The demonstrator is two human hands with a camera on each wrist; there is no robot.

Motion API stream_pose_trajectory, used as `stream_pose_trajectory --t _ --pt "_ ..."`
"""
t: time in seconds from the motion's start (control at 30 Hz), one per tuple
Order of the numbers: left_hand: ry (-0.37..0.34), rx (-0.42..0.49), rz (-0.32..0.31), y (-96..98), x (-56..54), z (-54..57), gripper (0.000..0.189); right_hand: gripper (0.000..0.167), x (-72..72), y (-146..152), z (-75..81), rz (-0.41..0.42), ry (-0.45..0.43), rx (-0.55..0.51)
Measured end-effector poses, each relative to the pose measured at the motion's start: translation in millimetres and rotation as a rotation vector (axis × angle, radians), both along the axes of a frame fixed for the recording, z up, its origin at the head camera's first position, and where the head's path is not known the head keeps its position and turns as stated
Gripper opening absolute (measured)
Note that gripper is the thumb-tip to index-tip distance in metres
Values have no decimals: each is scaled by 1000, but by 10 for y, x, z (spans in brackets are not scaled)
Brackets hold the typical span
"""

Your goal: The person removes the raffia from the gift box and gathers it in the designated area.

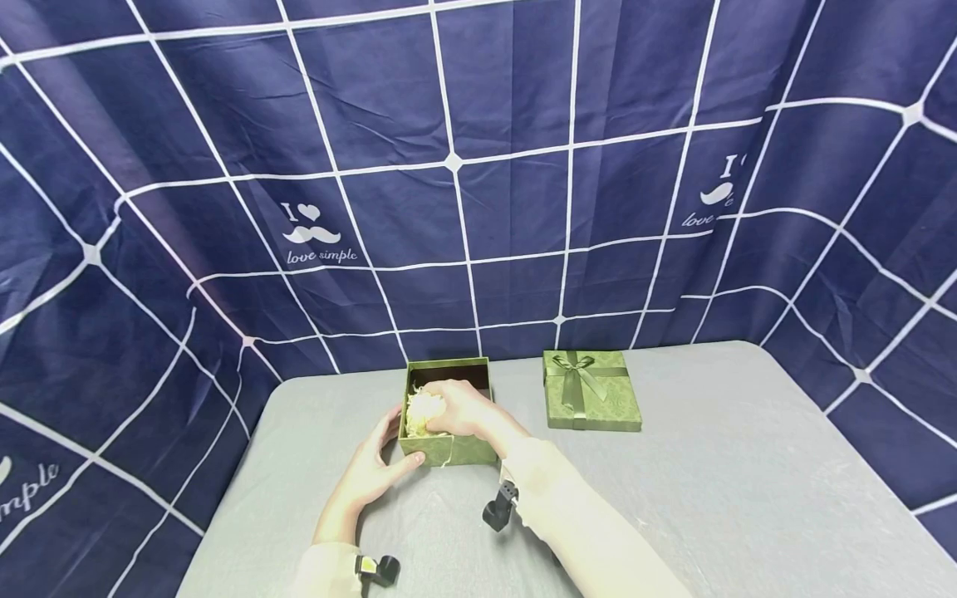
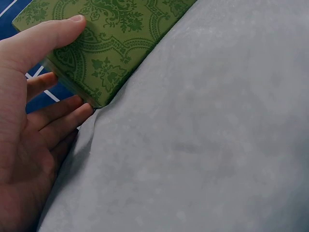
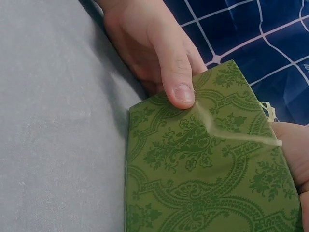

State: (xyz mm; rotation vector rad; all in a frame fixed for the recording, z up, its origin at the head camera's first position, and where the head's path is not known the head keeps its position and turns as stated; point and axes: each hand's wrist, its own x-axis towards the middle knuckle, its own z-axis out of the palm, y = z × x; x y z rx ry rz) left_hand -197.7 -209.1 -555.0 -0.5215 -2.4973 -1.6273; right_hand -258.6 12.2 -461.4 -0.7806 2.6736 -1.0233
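An open green box (image 1: 467, 451) with a dark inside stands near the back of the table, its walls patterned with an ornate print. My left hand (image 1: 371, 467) holds its front left corner. The thumb lies on the front wall (image 2: 120, 46) and the other fingers are against the left side. My right hand (image 1: 467, 409) reaches into the box and grips pale shredded paper (image 1: 424, 409) at its left part; the fingertips are partly hidden. One loose strand (image 3: 241, 137) hangs over the front wall in the right wrist view.
To the right of the box lies a green lid (image 1: 601, 407) with a ribbon bow (image 1: 577, 371). A grey cloth covers the table (image 1: 718, 482). Dark blue curtains (image 1: 516, 208) with white lines hang behind and at both sides.
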Motion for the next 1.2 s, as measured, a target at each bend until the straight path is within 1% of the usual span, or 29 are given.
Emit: stream_pose_trajectory --t 0.13,0.2,0.27,0.37,0.5,0.6,0.67,0.8,0.9,1.0,1.13,1.2 --pt "-21 6 1 -1 6 12 86 57 -14 1 -22 -15 29 -30" --pt "-27 6 1 -2 9 15 86 58 -23 5 -37 -21 57 -51" --pt "-29 3 5 -5 10 12 86 57 -29 12 -51 -26 85 -84" --pt "-32 -6 12 -10 14 9 87 57 -25 31 -54 -38 111 -160" --pt "-41 -12 25 -14 20 5 89 56 -16 61 -28 -77 141 -252" --pt "-41 -10 22 -14 15 2 89 56 -17 92 7 -98 176 -278" --pt "-36 -9 19 -13 13 3 88 58 -22 123 40 -98 195 -278" --pt "-18 -8 10 -5 12 10 87 58 -46 193 127 -95 194 -290" --pt "-15 -16 18 1 12 13 87 57 -65 241 212 -108 193 -305" --pt "-20 -21 23 0 11 11 89 57 -87 286 289 -132 212 -315" --pt "-14 -17 16 -1 6 2 90 58 -91 350 392 -154 245 -340" --pt "-12 -13 12 -1 2 -3 89 60 -80 388 444 -170 245 -354"
